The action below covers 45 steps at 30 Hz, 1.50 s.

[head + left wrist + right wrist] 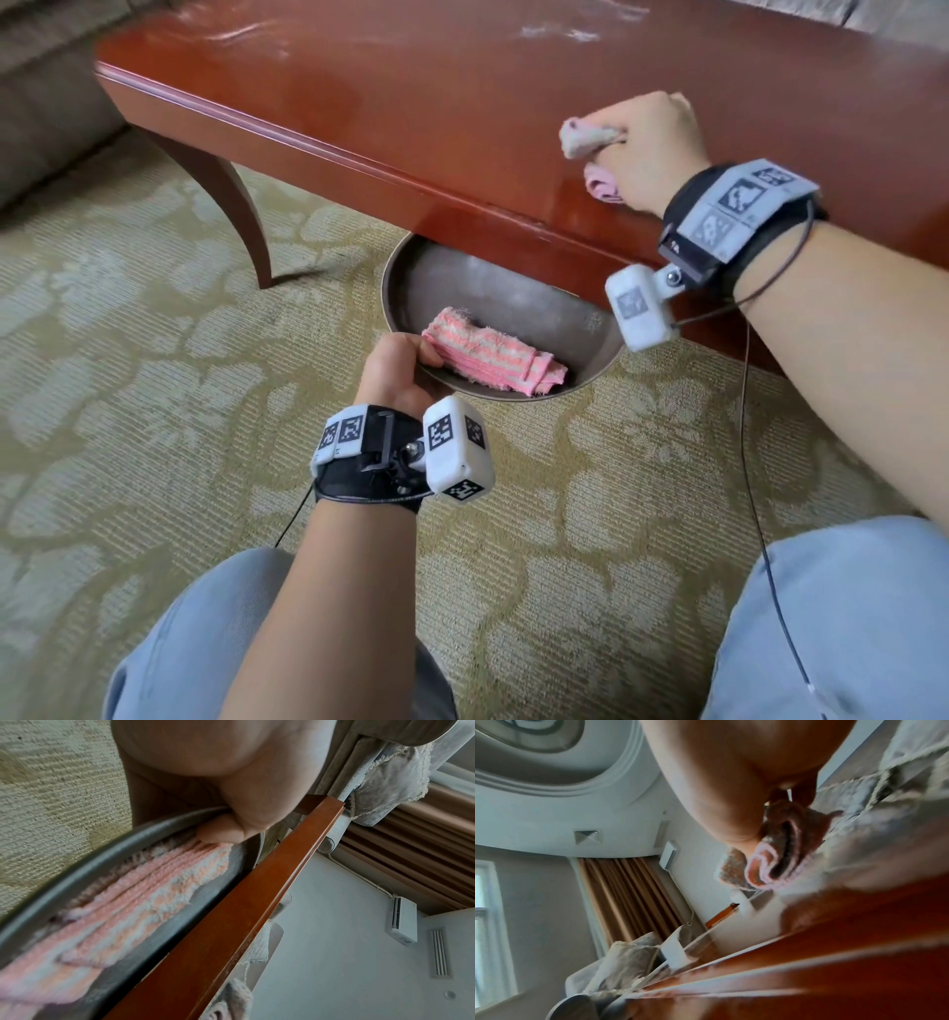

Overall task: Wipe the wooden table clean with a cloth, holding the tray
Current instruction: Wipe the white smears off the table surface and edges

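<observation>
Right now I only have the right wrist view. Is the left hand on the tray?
Observer: Yes. The left hand grips the tray by its near rim, just below the table edge.
Operator: Anything in the tray?
Observer: A folded pink striped towel, with the left thumb on its end.
Operator: Where is the cloth relative to the tray?
Observer: The right hand holds the cloth bunched on the tabletop near the front edge, a little right of the tray.
</observation>
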Available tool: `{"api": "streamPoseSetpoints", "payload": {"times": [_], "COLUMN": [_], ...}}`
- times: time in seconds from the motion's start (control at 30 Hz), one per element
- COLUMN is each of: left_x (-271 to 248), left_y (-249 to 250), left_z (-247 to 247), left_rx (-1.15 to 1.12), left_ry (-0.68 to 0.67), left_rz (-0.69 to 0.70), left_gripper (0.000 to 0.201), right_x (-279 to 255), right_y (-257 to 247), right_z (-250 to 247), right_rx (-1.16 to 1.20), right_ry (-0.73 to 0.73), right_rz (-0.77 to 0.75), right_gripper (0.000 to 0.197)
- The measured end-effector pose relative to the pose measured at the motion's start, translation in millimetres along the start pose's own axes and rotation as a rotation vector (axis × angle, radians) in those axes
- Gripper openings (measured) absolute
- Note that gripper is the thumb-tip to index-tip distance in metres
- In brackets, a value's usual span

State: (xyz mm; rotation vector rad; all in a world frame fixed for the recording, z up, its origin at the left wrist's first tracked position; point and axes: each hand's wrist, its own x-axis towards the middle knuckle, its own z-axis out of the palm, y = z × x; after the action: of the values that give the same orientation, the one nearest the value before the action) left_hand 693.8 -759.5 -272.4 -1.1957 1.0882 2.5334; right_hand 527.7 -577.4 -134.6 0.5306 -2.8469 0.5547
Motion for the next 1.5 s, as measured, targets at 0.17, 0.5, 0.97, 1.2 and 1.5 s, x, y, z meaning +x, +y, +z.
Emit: {"api": "streamPoseSetpoints", "payload": {"times": [0.17,0.5,0.97,1.2,1.5], "left_x": [-2,-7,-9,-24,-25], "left_y": [2,4,-11,-13,-15], "left_z": [-1,2,3,7,2], "left_rx": [0.009,0.009,-0.003,0.048,0.036], "left_ry": [-0.002,-0.051,-0.082,-0.095,-0.084], "left_rz": [0.007,0.007,-0.052,-0.026,-0.031], "left_gripper": [0.030,0.026,0.034,0.027,0.029], "right_x": [10,-15,-52,-72,-77], "right_y": [0,-33,8,10,10], "right_z": [5,20,-20,2,17], "right_rx": [-0.266,-0.160,0.123,-0.094,-0.241], "right_ry": [-0.237,-0.301,-0.084,-0.198,-0.180], "right_rz": [0.176,-0.251,-0.190,-0.315,-0.404], "right_gripper": [0.038,0.031,0.059,0.042,0.057]}}
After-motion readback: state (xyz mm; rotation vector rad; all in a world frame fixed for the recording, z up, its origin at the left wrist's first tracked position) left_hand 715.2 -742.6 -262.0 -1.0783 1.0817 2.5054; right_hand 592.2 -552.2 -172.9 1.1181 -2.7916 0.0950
